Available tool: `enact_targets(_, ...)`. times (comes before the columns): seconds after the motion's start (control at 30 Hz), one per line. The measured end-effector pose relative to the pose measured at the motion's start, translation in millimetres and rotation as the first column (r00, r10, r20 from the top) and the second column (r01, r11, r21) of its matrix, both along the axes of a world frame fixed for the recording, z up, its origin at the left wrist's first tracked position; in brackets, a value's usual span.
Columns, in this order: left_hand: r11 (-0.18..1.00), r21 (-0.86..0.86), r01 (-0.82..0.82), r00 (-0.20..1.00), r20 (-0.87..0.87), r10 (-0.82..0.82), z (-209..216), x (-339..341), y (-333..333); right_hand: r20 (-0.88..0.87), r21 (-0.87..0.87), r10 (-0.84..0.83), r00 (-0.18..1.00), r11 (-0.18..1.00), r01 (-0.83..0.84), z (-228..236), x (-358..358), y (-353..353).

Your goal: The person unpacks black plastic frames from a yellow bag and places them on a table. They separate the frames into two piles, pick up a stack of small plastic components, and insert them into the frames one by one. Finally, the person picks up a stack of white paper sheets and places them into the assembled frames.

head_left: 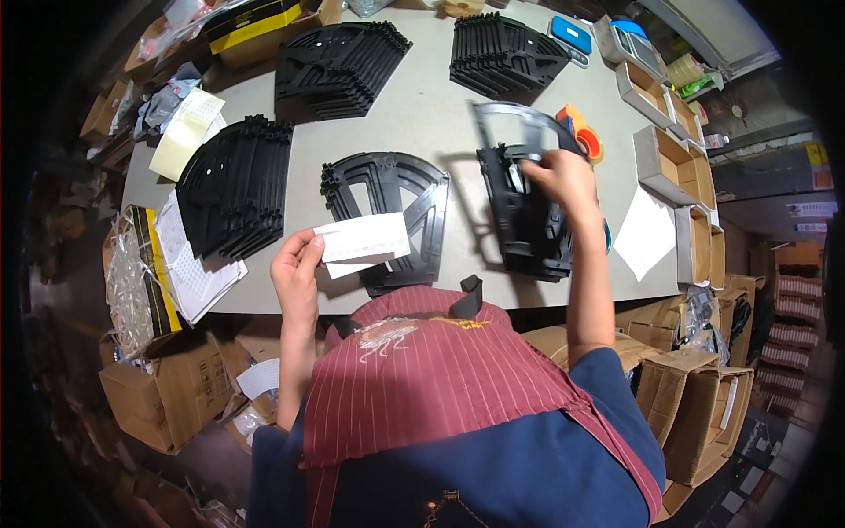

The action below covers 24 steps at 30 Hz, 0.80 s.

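Note:
My left hand [297, 268] pinches a folded white paper slip [368, 236] by its left end. The slip hangs over a black fan-shaped plastic frame [387, 172] that lies flat near the table's front edge. Over to the right, my right hand [566, 182] is closed on a similar black plastic frame [482, 126], whose far edge is blurred by motion. It is tilted above a pile of black frames [528, 236], and my hand hides part of both. I cannot tell how far it is lifted off the pile.
Stacks of black frames stand at left [238, 189], far left [339, 70] and far right [506, 57]. An orange tape dispenser [581, 136] is beyond my right hand. Open cardboard trays [664, 167] line the right edge; printed sheets [198, 255] lie at the left.

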<state>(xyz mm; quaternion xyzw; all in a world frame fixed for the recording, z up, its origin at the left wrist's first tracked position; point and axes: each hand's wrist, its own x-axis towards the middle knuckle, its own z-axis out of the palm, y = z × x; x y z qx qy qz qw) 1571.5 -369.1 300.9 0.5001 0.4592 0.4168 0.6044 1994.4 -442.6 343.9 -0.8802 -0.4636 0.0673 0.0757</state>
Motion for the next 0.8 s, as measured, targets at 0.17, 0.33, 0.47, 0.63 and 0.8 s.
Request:
enact_targets(0.17, 0.997, -0.003, 0.076, 0.997, -0.027, -0.076, -5, 16, 2, 0.147, -0.178, -0.033, 0.989, 0.982, 0.059, -33, 70, -50)
enact_targets(0.33, 0.982, 0.153, 0.114, 0.991, -0.087, -0.102, 6, 42, -1, 0.246, -0.193, 0.043, 0.968, 0.981, 0.005, -41, 6, -39)
enact_targets(0.47, 0.968, 0.237, 0.087, 0.988, -0.146, -0.053, 15, 49, -4, -0.227, 0.333, 0.368, 0.902, 0.899, -0.283, -10, -77, -20)
enact_targets(0.63, 0.978, 0.134, 0.159, 0.987, -0.026, -0.157, 21, 39, -10, -0.707, 0.432, 0.515, 0.486, 0.857, -0.280, -3, -138, -1)
enact_targets(0.8, 0.944, -0.164, 0.287, 0.953, 0.152, -0.263, 33, 31, -16, -0.838, 0.437, 0.495, 0.228, 0.860, -0.264, -9, -161, 3)
